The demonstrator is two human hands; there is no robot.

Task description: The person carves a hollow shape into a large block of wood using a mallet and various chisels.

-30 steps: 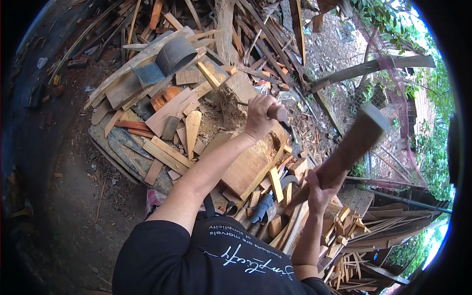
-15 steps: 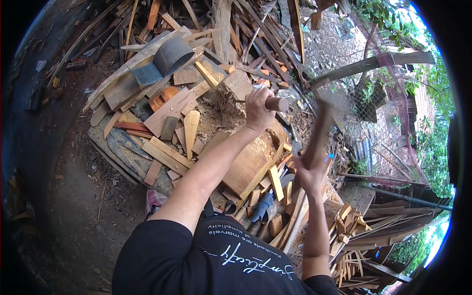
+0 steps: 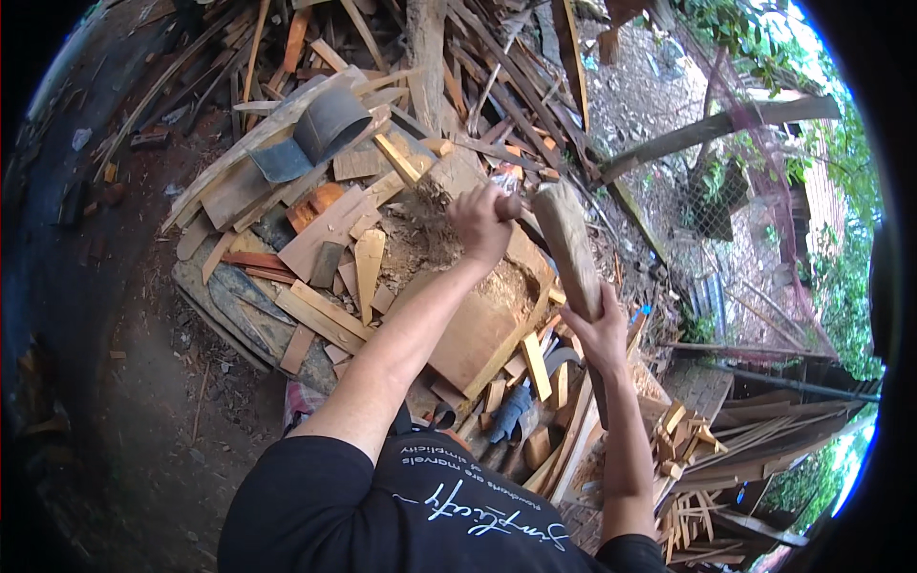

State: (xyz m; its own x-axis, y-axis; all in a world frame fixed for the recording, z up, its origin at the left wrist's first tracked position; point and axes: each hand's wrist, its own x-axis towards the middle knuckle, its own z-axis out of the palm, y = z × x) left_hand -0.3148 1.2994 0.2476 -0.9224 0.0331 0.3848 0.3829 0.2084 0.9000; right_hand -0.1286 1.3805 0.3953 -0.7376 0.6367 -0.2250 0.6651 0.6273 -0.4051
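The wooden mallet [image 3: 565, 239] is pale grey-brown, the scattered offcuts [image 3: 330, 229] orange and tan, the curved metal sheet [image 3: 330, 124] dull grey, the sleeve [image 3: 306, 497] black.

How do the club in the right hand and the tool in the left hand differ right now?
The wooden club is thick, pale and long, gripped low by the right hand. The tool is thin and mostly hidden inside the left hand, over the chopping block. Each sits in a closed fist.
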